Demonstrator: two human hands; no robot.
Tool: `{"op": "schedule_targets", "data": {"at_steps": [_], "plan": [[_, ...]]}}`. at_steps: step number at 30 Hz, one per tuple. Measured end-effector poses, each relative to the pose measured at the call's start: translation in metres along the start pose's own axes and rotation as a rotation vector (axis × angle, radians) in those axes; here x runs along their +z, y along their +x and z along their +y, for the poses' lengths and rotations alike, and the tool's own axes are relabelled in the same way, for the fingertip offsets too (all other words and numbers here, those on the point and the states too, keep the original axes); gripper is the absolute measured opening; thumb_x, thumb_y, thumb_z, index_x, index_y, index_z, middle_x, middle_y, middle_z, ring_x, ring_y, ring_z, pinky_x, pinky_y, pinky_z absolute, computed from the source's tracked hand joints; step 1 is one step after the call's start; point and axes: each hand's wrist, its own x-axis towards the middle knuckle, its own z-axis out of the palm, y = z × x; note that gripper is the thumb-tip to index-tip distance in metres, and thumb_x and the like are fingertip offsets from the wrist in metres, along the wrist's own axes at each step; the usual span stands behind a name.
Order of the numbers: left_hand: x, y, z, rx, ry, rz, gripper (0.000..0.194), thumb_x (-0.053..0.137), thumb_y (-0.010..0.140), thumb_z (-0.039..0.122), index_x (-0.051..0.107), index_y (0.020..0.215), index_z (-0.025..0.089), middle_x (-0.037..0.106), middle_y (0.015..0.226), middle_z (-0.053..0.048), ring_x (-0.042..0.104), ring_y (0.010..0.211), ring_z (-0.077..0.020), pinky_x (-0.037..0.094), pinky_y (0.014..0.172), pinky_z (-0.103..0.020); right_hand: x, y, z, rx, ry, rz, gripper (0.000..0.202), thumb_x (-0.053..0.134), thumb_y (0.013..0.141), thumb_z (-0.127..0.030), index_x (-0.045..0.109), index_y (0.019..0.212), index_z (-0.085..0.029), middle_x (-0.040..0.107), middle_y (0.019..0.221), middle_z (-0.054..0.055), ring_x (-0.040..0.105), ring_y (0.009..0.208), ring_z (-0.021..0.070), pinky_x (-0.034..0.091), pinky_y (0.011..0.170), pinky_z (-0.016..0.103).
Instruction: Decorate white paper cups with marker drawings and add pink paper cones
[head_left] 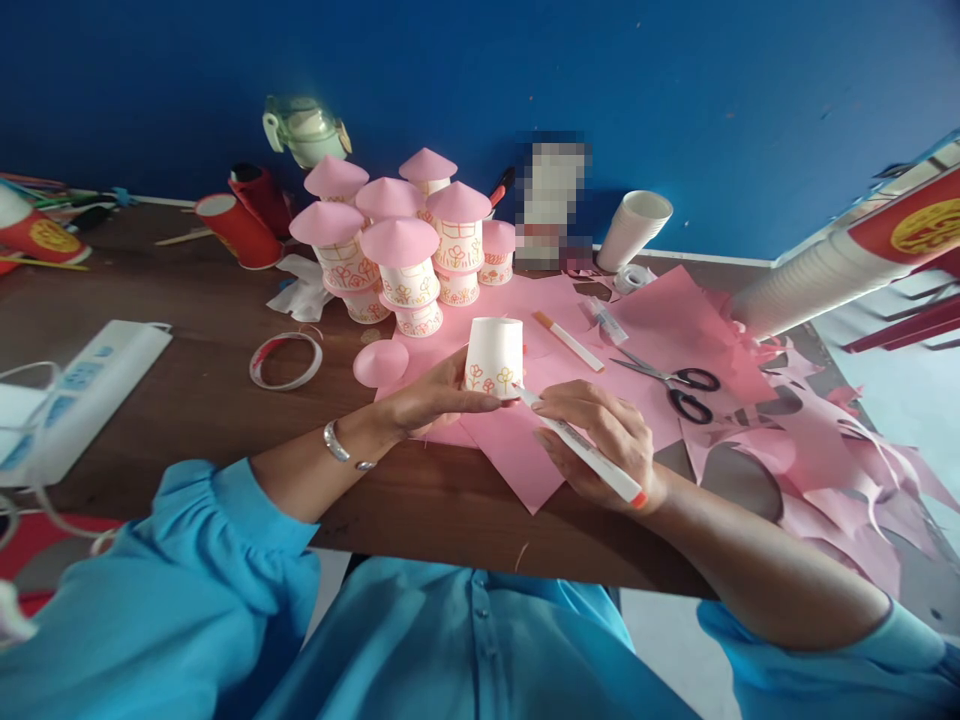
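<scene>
So the left hand [439, 398] is steadying an upside-down white paper cup with little orange flower doodles [494, 358], fingers curled round its near side, which keeps it from rolling or skidding on the sheets of pink craft paper [652, 330] it stands on. The cup's pretty much dead centre on the dark wooden desk [202, 330]. The right hand [600, 440] is pinched round a white marker with an orange end cap [581, 450], held like a pen, tip right against the lower right edge of the cup where the flowers are.

Just left of the cup there's a loose pink paper cone [381, 361], looks like a spare roof. Further back sits a stack of finished cup towers with pink cone roofs [401, 250], out of the way of the working spot. To the right: black-handled scissors [675, 382] and a second white marker [568, 340], both within easy reach on the paper. A roll of clear tape [286, 360] lies on the left, and pink offcuts [825, 450] are piled off to the right.
</scene>
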Motion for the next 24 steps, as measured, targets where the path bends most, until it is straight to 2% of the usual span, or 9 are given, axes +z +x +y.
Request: {"op": "schedule_targets", "data": {"at_steps": [5,10,15,20,24], "plan": [[0.0007,-0.0005,0.0006,0.002,-0.039,-0.004,0.065,0.093,0.076,0.027,0.066,0.135,0.023,0.074,0.112,-0.006,0.068,0.106,-0.0218,0.052,0.1,-0.04,0.001,0.0011,-0.0012,-0.013,0.011,-0.018,0.041,0.067,0.096,-0.01,0.063,0.133,-0.024,0.077,0.095,0.005,0.077,0.085,0.0199,0.068,0.074,0.033],[0.0014,-0.0006,0.0012,0.002,-0.053,-0.015,0.062,0.093,0.076,0.027,0.067,0.132,0.023,0.074,0.11,-0.005,0.068,0.107,-0.0208,0.052,0.1,-0.038,0.0023,0.0027,-0.002,-0.018,0.01,-0.035,0.033,0.066,0.098,-0.01,0.064,0.128,-0.022,0.077,0.095,0.006,0.077,0.085,0.0187,0.067,0.073,0.031],[0.0012,-0.0013,0.0018,0.004,-0.04,-0.026,0.059,0.092,0.077,0.028,0.068,0.131,0.022,0.074,0.113,-0.007,0.069,0.107,-0.0216,0.052,0.102,-0.04,0.0022,0.0032,-0.0015,-0.017,0.008,-0.052,0.031,0.067,0.097,-0.009,0.063,0.126,-0.021,0.077,0.095,0.006,0.076,0.084,0.0184,0.067,0.073,0.031],[0.0009,-0.0009,0.0013,0.007,-0.027,-0.025,0.065,0.093,0.076,0.031,0.067,0.135,0.022,0.074,0.114,-0.008,0.07,0.112,-0.0242,0.052,0.108,-0.046,0.002,0.0022,-0.0004,-0.017,-0.038,-0.029,0.028,0.068,0.096,-0.009,0.064,0.121,-0.02,0.076,0.093,0.007,0.076,0.085,0.0187,0.066,0.076,0.031],[0.0005,0.0001,0.0005,0.012,-0.031,-0.02,0.067,0.093,0.075,0.03,0.067,0.137,0.022,0.074,0.116,-0.009,0.069,0.111,-0.0243,0.053,0.108,-0.046,0.0013,0.0023,-0.0012,0.0,-0.044,-0.018,0.028,0.067,0.096,-0.008,0.064,0.121,-0.02,0.076,0.092,0.006,0.076,0.083,0.0186,0.065,0.075,0.03]]}}
